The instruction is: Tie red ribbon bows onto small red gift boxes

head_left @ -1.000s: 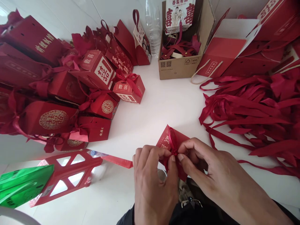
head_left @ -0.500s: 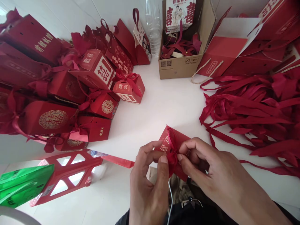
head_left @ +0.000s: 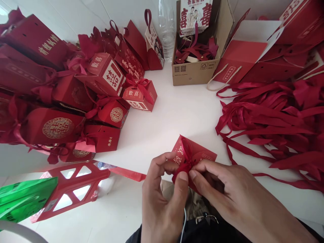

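Note:
A small red gift box (head_left: 204, 152) with gold characters sits at the table's near edge. Across its top runs a dark red ribbon (head_left: 186, 150), gathered into a knot or bow. My left hand (head_left: 165, 192) is closed, pinching the ribbon from the left, its thumb over the knot. From the right, my right hand (head_left: 220, 184) pinches the ribbon close to the same knot, fingers bent. The fingers partly cover the box's front and the ribbon ends.
Finished-looking red boxes with bows (head_left: 54, 126) crowd the left side. A cardboard box (head_left: 194, 75) holding cards and ribbon pieces stands at the back, beside a clear plastic bottle (head_left: 166, 30). Loose red ribbons (head_left: 265, 125) are heaped at the right. A red plastic stool (head_left: 76, 182) stands below left.
My right hand has moved slightly down and left toward the knot, uncovering more of the box's right side. My left thumb has shifted right and down over the ribbon.

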Motion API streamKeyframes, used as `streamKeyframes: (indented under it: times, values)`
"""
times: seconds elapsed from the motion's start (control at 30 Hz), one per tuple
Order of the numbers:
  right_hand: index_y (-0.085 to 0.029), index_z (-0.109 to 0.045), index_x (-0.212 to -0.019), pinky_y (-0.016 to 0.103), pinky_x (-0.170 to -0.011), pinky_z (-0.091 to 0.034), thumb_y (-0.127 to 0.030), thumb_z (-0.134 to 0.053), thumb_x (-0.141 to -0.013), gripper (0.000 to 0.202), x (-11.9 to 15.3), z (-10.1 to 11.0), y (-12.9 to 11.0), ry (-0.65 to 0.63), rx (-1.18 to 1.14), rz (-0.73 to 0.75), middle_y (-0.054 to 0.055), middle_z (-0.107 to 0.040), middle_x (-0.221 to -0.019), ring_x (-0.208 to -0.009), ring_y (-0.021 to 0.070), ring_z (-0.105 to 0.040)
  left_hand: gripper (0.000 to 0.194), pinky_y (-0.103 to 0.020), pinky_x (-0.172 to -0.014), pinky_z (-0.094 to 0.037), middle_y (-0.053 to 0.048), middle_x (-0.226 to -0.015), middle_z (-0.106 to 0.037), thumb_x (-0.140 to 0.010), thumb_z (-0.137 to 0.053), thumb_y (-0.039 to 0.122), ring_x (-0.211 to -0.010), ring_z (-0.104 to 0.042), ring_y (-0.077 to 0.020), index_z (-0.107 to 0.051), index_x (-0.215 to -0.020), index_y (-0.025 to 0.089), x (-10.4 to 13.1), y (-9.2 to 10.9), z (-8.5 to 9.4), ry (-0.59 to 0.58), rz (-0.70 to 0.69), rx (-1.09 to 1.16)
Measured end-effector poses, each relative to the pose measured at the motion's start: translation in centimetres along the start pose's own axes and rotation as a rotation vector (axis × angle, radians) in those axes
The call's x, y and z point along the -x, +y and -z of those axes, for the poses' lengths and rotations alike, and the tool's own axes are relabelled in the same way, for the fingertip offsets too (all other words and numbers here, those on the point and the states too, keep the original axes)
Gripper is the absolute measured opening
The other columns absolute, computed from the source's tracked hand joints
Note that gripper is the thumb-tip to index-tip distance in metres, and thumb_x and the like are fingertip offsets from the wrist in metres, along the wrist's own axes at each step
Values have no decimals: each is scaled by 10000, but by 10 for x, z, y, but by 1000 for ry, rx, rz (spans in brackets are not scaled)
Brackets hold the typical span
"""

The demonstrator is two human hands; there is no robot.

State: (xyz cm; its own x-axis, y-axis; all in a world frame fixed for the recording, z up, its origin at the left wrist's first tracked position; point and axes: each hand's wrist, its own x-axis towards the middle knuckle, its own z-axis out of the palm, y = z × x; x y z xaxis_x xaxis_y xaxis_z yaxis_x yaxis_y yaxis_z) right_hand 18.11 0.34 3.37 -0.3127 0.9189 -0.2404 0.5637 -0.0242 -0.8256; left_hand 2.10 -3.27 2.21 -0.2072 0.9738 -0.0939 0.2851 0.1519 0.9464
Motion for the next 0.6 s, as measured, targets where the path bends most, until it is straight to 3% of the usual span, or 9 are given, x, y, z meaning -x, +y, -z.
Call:
streamKeyframes:
  times: [0.17, 0.27, 0.33, 0.6]
  values:
    - [-290, -666, -991, 224, -445, -468, -372, -493, -1052, 201, -2, 4, 0, 66, -6, 61, -67, -724, -629, -471, 134, -659, 350, -198, -762, -588, 30, -975, -692, -920, -629, 68, -873, -671, -107, -648, -1172, 310, 2, 1, -10, 159, -229, -241]
    - [-315, -678, -1183, 251, -501, -524, -313, -467, -1072, 237, -6, 4, 2, 60, 90, 163, -19, -815, -824, -557, 164, -734, 353, -201, -739, -560, 33, -941, -664, -930, -587, 7, -818, -650, -92, -655, -1144, 280, 4, -2, -15, 232, -363, -336]
    - [-312, -691, -1179, 271, -532, -540, -289, -458, -1076, 256, -8, 4, 5, 29, 162, 222, 3, -829, -878, -597, 181, -756, 360, -209, -732, -552, 32, -941, -670, -921, -591, -15, -814, -653, -93, -654, -1131, 272, 4, -3, -16, 249, -397, -366]
    - [-286, -629, -1012, 235, -448, -438, -269, -517, -1044, 118, -12, 6, 7, 69, 177, 212, -73, -702, -637, -459, 128, -655, 379, -317, -837, -590, -1, -976, -684, -904, -609, 160, -942, -674, -184, -643, -1241, 330, 8, -1, 5, 39, -114, -163]
